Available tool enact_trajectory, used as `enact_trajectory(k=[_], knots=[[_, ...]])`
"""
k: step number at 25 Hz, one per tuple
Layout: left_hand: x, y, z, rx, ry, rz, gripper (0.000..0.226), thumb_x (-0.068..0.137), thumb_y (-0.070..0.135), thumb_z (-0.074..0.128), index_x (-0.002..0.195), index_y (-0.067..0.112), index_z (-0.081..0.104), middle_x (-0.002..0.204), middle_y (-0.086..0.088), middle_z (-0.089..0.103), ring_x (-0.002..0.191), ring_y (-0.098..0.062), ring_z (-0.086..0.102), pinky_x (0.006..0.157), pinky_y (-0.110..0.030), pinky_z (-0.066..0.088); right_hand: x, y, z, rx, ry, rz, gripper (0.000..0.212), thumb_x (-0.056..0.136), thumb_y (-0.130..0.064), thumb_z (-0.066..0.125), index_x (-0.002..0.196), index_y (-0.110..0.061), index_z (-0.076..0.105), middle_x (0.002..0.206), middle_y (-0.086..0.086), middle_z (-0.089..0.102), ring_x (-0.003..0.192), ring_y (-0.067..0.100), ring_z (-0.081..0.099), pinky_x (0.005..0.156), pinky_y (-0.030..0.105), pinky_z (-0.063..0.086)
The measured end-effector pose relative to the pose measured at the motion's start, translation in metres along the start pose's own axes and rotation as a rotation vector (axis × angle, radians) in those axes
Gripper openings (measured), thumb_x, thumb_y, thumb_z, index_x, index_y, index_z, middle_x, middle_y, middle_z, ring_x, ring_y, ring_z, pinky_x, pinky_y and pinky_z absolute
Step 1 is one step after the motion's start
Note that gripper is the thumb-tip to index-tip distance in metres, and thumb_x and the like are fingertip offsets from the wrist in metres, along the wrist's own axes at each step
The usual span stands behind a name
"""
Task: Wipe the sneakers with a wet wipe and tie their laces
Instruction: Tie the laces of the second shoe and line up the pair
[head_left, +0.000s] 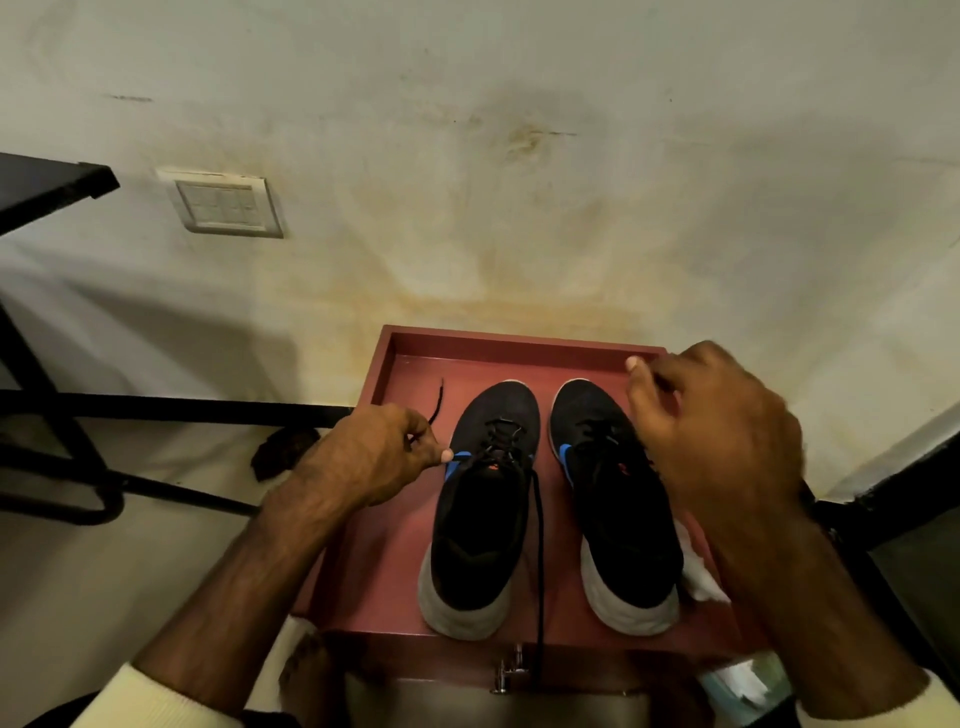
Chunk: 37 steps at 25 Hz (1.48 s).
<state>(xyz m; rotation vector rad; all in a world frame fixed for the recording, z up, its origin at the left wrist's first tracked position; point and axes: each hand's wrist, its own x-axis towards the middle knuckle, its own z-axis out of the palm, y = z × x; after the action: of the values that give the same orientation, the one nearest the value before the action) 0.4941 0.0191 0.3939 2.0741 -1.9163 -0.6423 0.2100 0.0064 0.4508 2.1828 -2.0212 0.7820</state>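
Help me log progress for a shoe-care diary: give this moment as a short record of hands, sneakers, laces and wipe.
tray: red, holds both sneakers
left hand: pinches one lace end of the left-side sneaker
right hand: raised over the right-side sneaker, fingers curled; hold unclear
loose lace: trails over the tray front
wipe: white, crumpled beside the right-side sneaker
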Motion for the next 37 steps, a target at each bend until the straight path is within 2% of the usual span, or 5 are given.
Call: enact_trajectory(k=[4, 10, 15, 22, 37], knots=[[0.001, 0.002, 0.003, -0.012, -0.025, -0.001, 0.028, 0.089, 0.059, 0.068, 0.083, 0.031, 0.070, 0.079, 0.008, 0.071, 0.076, -0.010, 0.069, 0.075, -0.031, 0.060, -0.021, -0.016, 0.033, 0.248, -0.288, -0.109, 0.037, 0.103, -0.050, 0.054, 0.083, -0.022, 0.068, 0.066, -0.004, 0.065, 0.061, 0.012, 0.064, 0.063, 0.037, 0.057], [-0.003, 0.013, 0.005, -0.137, -0.076, -0.028, 0.030, 0.094, 0.047, 0.067, 0.085, 0.020, 0.073, 0.076, 0.005, 0.078, 0.058, -0.010, 0.073, 0.064, -0.029, 0.064, -0.025, -0.024, 0.067, 0.395, -0.772, 0.062, 0.022, 0.103, -0.022, 0.053, 0.090, -0.019, 0.071, 0.071, -0.001, 0.079, 0.048, 0.010, 0.072, 0.049, 0.022, 0.055], [-0.003, 0.009, 0.004, -0.174, 0.063, -0.039, 0.026, 0.094, 0.047, 0.068, 0.090, 0.023, 0.076, 0.072, 0.005, 0.077, 0.069, -0.004, 0.074, 0.070, -0.024, 0.059, -0.024, -0.018, 0.072, 0.681, -0.466, 0.172, 0.017, 0.099, -0.038, 0.066, 0.092, -0.026, 0.076, 0.079, -0.004, 0.080, 0.072, 0.010, 0.078, 0.076, 0.034, 0.065], [0.003, 0.034, 0.020, -1.005, 0.143, -0.010, 0.026, 0.085, 0.016, 0.083, 0.106, 0.015, 0.069, 0.086, -0.003, 0.080, 0.085, -0.012, 0.077, 0.077, -0.025, 0.058, -0.015, -0.042, 0.074, 1.420, -0.357, 0.486, 0.023, 0.092, -0.009, 0.076, 0.113, -0.008, 0.066, 0.103, 0.013, 0.082, 0.098, 0.028, 0.079, 0.093, 0.041, 0.060], [0.008, 0.034, 0.016, -0.804, 0.118, 0.181, 0.031, 0.070, 0.038, 0.086, 0.099, 0.028, 0.079, 0.084, 0.005, 0.078, 0.079, -0.021, 0.076, 0.082, -0.039, 0.064, -0.017, -0.029, 0.085, 1.317, -0.528, 0.273, 0.017, 0.091, -0.010, 0.077, 0.108, -0.007, 0.079, 0.093, 0.008, 0.082, 0.083, 0.013, 0.074, 0.084, 0.027, 0.059]])
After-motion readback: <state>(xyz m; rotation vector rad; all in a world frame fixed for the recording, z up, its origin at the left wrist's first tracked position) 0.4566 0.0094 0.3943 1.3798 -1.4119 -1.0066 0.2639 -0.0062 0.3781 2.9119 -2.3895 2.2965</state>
